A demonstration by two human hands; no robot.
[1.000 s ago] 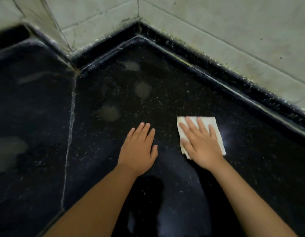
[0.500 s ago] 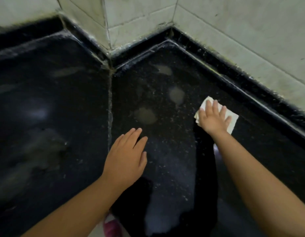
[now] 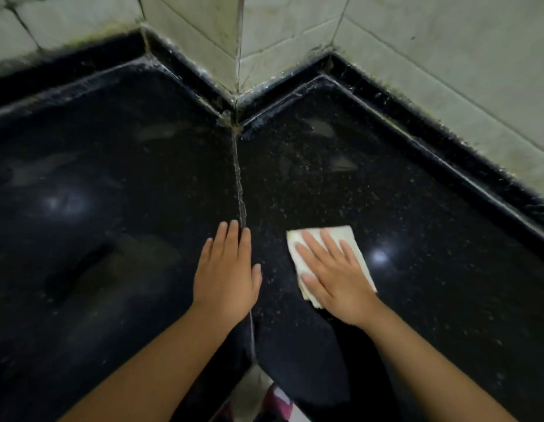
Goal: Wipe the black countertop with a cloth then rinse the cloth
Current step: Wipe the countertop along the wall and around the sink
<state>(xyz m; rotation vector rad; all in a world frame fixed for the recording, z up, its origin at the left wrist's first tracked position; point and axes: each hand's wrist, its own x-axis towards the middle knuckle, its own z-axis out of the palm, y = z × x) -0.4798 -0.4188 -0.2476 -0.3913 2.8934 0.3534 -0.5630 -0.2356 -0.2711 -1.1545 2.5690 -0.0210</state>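
A folded white cloth lies flat on the black speckled countertop, right of the pale seam. My right hand presses down on it with straight, spread fingers and covers most of it. My left hand rests flat on the counter beside it, fingers straight, its fingertips at the seam. Dull smears show on the slab farther back, near the corner.
Tiled walls with a jutting corner border the counter behind a raised black edge strip. The counter's front inner corner is between my forearms, with a pink and white object below it.
My right hand has drawn the cloth back toward me from near the right wall. The view has shifted left, and my left hand now sits at the seam.
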